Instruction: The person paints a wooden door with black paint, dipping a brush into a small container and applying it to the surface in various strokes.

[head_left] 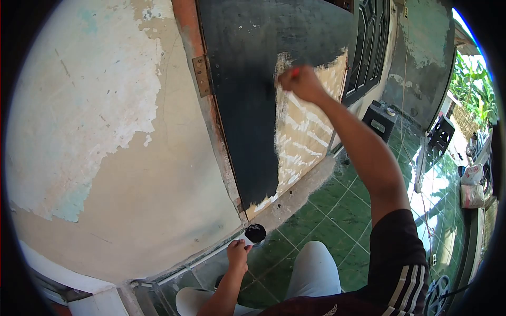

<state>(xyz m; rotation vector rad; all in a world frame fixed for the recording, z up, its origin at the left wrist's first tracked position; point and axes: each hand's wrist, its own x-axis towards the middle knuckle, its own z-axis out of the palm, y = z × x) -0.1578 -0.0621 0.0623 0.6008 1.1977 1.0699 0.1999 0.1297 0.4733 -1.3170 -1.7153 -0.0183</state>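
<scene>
My right hand (304,84) is raised at the door (242,105), closed around a paintbrush with a red handle (295,72). Motion blurs the brush, and its bristles do not show clearly. Black paint covers the door's left side and top. Its lower right part is bare tan wood (300,131) with white streaks, and the brush is at the border between the two. Low down, my left hand (239,256) grips the near side of a small white can (246,239) of black paint by its rim, close to the door's bottom corner.
Peeling plaster covers the wall (132,184) on the left, beside a rusty hinge (201,76). Green tiles (337,216) form the floor. A dark stool (378,122) stands beyond the door below a window grille (369,42). Sacks (472,196) lie at the far right.
</scene>
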